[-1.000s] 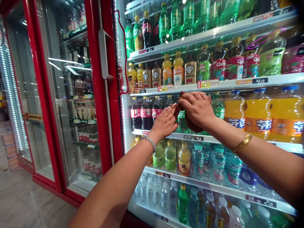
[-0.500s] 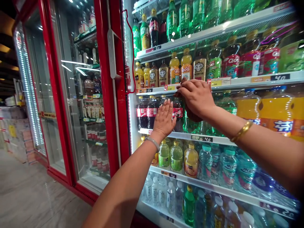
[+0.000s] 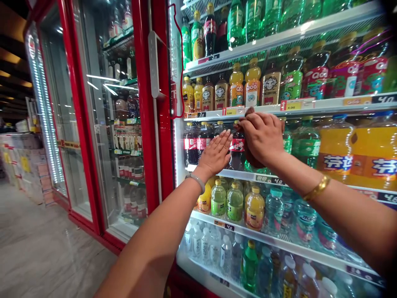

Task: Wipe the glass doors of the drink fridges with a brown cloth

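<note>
My left hand lies flat against the glass in front of the dark cola bottles, fingers stretched and slanting up to the right. A grey bangle is on that wrist. To its right, my right hand presses a bunched brown cloth to the glass, just below a shelf edge with price tags. The cloth shows above and below the curled fingers. A gold bangle circles the right wrist.
Shelves of green, orange and clear bottles stand behind the glass. A red door frame with a white handle is on the left, beside another glass door. Stacked boxes stand at the far left on the tiled floor.
The view has shifted slightly, so the shelves appear further right. My left hand has tilted, its fingers now slanting right rather than pointing up. My right hand still has the cloth.
</note>
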A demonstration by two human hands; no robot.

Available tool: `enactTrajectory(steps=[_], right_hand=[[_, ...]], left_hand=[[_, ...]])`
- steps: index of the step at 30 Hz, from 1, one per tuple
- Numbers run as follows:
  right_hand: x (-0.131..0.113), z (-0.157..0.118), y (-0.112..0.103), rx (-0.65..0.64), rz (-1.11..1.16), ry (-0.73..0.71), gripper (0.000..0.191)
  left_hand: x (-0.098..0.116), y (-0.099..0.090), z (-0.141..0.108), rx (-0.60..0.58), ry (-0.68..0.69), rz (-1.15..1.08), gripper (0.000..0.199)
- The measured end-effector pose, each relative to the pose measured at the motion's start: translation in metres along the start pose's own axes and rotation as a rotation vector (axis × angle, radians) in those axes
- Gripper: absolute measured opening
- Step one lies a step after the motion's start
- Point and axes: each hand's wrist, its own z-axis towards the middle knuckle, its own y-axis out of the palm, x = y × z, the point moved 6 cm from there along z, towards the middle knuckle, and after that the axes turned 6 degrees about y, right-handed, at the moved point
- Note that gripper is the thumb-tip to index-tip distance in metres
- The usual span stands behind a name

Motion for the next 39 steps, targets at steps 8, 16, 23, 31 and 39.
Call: enactTrajectory(steps=[8,16,23,31,39], right_hand=[[-0.042,-0.01,0.011,-0.129,-0.013,-0.343,0.027],[-0.049,-0.022,0.008,-0.054,-0.016,-0.249,0.025],[-0.054,0.017,0.027,-0.097,0.04,-0.291,0.03],[-0.076,-0.016,0.026,-0.138,0.018,-0.324,0.027],[-0.057,0.037,0.034,-0.019,0.059,-0.05,0.03]], left_hand=[[-0.008,0.005,-0.015,0.008,-0.067,0.029,0.071],[-0.007,0.004,-0.027,0.06,-0.149,0.086,0.07],[-0.012,0.003,-0.032,0.077,-0.255,0.06,0.075],[-0.02,0.002,-0.043,0.004,-0.173,0.047,0.076],[-0.031,-0.009,-0.053,0.004,-0.114,0.07,0.062]])
